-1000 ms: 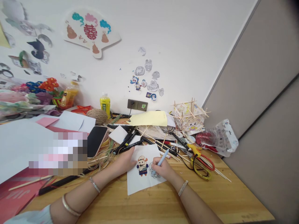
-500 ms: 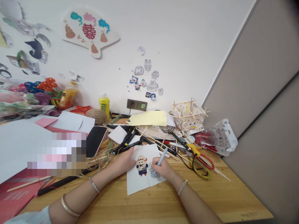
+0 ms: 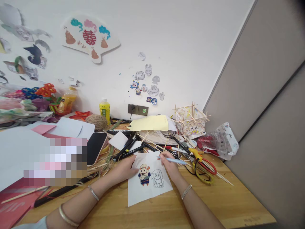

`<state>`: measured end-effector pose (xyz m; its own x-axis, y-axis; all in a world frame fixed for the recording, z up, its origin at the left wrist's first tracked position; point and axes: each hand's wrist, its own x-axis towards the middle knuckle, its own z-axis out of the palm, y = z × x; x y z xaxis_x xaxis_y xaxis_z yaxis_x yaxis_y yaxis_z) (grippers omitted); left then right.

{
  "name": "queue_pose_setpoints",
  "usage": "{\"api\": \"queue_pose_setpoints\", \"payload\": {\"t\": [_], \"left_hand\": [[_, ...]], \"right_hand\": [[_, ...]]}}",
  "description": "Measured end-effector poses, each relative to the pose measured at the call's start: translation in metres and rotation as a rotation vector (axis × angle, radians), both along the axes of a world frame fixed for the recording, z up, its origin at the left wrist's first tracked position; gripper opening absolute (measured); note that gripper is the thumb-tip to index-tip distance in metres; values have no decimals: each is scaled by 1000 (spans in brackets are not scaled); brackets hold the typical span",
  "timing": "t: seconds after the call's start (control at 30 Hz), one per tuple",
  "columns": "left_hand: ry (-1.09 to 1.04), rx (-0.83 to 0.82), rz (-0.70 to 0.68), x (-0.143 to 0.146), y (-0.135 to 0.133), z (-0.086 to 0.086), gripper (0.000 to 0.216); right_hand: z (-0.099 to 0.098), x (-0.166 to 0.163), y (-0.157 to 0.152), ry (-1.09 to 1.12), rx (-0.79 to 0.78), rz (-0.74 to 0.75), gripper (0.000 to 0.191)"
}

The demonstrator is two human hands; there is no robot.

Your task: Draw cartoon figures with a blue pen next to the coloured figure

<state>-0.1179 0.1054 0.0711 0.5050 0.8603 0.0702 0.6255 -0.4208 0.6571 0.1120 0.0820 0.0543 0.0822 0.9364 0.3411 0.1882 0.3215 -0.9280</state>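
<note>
The left arm [image 3: 79, 203] has a pale blue sleeve [image 3: 39, 224] toward eight o'clock, a smooth, broad, gold-toned bangle [image 3: 66, 217], and a slim silvery linked bracelet [image 3: 93, 193]. At five o'clock, the right wrist [image 3: 181, 185] wears a silvery band [image 3: 186, 192] with two parallel rows.

1) Pen [image 3: 177, 161]: light blue
2) Paper sheet [image 3: 137, 198]: white
3) Left figure [image 3: 144, 176]: cream, navy blue, orange accents
4) Right figure [image 3: 157, 178]: black outline on white
5) Table [image 3: 143, 218]: yellow-brown, wood-grain pattern
6) Phone [image 3: 96, 148]: black screen, pinkish edge
7) Small bottle [image 3: 105, 110]: yellow-green
8) Wall fan [image 3: 82, 39]: white ground; red central character; teal and pink clouds; brown motifs
9) Twine ball [image 3: 96, 122]: tan
</note>
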Motion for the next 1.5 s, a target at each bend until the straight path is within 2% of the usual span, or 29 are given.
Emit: {"api": "queue_pose_setpoints", "payload": {"t": [0.1, 0.3, 0.5, 0.87, 1.07, 1.2, 1.37, 1.5], "left_hand": [[25, 13, -10, 0, -2, 2, 41], [85, 12, 19, 4, -9, 13, 31], [86, 20, -7, 4, -11, 15, 37], [127, 21, 25, 6, -10, 14, 38], [106, 27, 13, 5, -10, 14, 41], [115, 27, 4, 5, -11, 14, 39], [132, 34, 12, 6, -10, 13, 38], [123, 38, 4, 5, -8, 11, 39]], "right_hand": [[-9, -2, 2, -84, -28, 39, 18], [-17, -5, 1, -268, -37, 58, 27], [-16, -9, -3, -359, -21, 163, 25], [-15, -9, -5, -379, -7, 184, 25], [-16, -9, -3, -407, 17, 131, 25], [-15, -9, -4, -398, -3, 162, 24], [-18, -8, -1, -421, -8, 75, 26], [-20, -8, 0, -416, -11, 96, 26]]}}
